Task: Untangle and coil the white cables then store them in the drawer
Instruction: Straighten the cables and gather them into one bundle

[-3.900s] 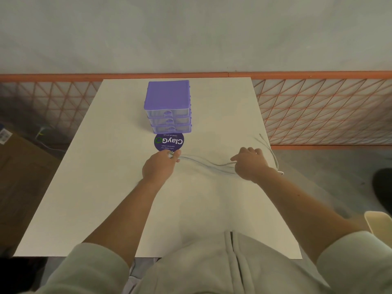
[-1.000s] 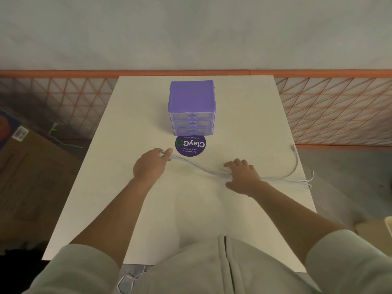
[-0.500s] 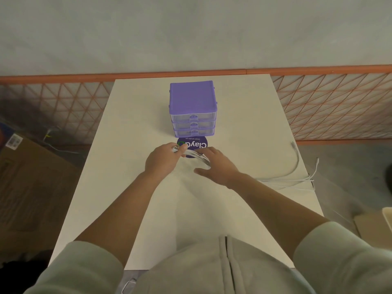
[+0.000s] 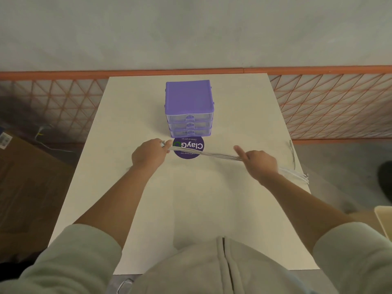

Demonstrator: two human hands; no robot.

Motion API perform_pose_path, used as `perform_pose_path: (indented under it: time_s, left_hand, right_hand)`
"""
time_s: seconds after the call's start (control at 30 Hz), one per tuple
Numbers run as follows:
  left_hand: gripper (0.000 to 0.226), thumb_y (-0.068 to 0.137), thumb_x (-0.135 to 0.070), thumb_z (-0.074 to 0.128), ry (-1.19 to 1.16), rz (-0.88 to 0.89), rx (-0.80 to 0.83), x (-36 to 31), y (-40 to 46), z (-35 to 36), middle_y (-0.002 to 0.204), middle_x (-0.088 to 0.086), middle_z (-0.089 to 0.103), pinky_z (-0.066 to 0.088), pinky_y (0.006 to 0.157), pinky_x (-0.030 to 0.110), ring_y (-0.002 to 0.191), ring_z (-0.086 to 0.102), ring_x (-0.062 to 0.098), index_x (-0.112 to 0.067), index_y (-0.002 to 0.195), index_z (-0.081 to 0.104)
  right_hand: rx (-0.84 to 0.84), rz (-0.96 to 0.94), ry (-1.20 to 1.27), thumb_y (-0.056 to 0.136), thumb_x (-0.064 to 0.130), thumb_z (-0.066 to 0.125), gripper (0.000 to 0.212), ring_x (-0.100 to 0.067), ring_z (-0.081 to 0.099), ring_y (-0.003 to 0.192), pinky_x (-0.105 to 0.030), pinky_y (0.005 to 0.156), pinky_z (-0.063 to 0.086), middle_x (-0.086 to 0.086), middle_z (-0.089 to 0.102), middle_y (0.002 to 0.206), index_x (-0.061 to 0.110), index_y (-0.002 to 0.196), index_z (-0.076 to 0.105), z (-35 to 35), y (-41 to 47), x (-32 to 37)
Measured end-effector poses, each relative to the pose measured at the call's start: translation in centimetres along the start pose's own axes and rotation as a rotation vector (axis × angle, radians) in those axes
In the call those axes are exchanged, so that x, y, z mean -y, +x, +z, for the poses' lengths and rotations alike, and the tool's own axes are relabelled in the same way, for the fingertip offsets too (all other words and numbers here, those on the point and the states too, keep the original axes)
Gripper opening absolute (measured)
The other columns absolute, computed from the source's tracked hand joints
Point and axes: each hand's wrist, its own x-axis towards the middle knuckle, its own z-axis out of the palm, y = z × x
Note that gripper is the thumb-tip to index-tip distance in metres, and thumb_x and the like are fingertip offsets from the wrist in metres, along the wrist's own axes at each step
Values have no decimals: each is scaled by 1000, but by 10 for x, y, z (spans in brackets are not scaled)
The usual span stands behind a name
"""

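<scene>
White cables [image 4: 214,154] run in a bundle between our hands, stretched low over the bench [image 4: 191,198] and across a round purple sticker [image 4: 188,147]. Our left hand [image 4: 149,154] pinches one end of the bundle at the sticker's left edge. Our right hand [image 4: 259,162] curls round the bundle farther right, thumb raised. Past that hand the cables trail to the bench's right edge, their ends lying there. Just beyond the sticker stands a purple drawer unit [image 4: 189,108], all three drawers closed. An orange mesh fence [image 4: 331,107] runs behind the bench.
</scene>
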Motion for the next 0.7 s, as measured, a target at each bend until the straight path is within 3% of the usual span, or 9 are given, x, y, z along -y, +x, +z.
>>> perform_pose_path:
  time_s: [0.23, 0.33, 0.4, 0.53, 0.7]
  left_hand:
    - [44, 98, -58, 38, -12, 0, 77, -13, 0, 15, 78, -8, 59, 38, 67, 30, 78, 57, 22, -27, 87, 68]
    - [45, 97, -59, 38, -17, 23, 88, -21, -5, 19, 70, -12, 55, 39, 66, 30, 73, 57, 22, -26, 89, 68]
    - [46, 97, -61, 37, -22, 51, 94, -26, -7, 19, 72, -12, 58, 40, 65, 30, 71, 57, 21, -27, 88, 66]
    - [48, 96, -63, 37, -52, 107, 91, -31, -10, 23, 93, -10, 70, 49, 74, 33, 85, 64, 22, -25, 95, 67]
    - [45, 96, -62, 38, -33, 94, 100, -31, -12, 22, 89, -4, 68, 48, 71, 33, 81, 62, 23, -28, 87, 66]
  right_hand:
    - [-99, 62, -146, 101, 46, 23, 60, -28, 58, 66, -29, 58, 38, -4, 55, 62, 11, 75, 64, -5, 23, -48]
    - [-121, 74, -253, 104, 35, 23, 52, -26, 54, 64, -29, 57, 34, -2, 50, 61, 11, 85, 66, -5, 29, -54]
    - [-95, 128, -258, 105, 33, 20, 54, -27, 54, 65, -30, 61, 35, -1, 46, 59, 10, 87, 66, -2, 30, -58]
    - [-30, 245, -161, 106, 37, 17, 55, -28, 53, 72, -31, 67, 37, -3, 48, 65, 12, 83, 61, 12, 26, -62]
    - [-6, 259, -104, 105, 41, 19, 54, -28, 55, 74, -31, 70, 38, -3, 54, 71, 12, 85, 60, 16, 23, -66]
